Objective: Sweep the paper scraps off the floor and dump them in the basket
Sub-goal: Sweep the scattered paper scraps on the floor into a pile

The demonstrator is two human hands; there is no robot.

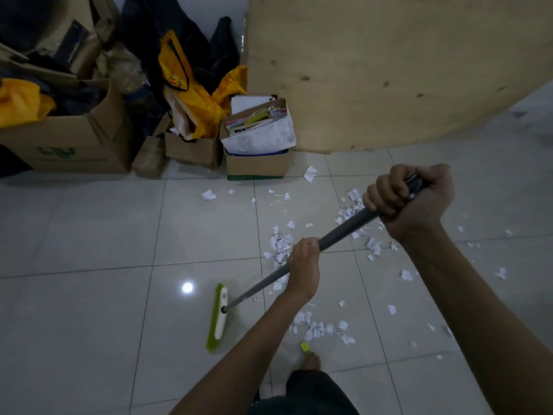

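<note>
A broom with a green-bristled white head (217, 317) rests on the pale tiled floor, its grey handle (344, 230) slanting up to the right. My left hand (302, 271) grips the handle at mid-length. My right hand (410, 199) grips the dark top end of the handle. White paper scraps (281, 242) lie scattered to the right of the broom head, with another cluster (321, 327) near my foot (311, 360) and more under my right hand (348, 212). No basket is in view.
Cardboard boxes stand along the back: a large one (68, 145) at left, a small one (191, 149), and one full of papers (257, 163). Yellow bags (191, 94) lie among them. A plywood sheet (389, 70) leans at the back right. A small yellow-green piece (305, 346) lies by my toes.
</note>
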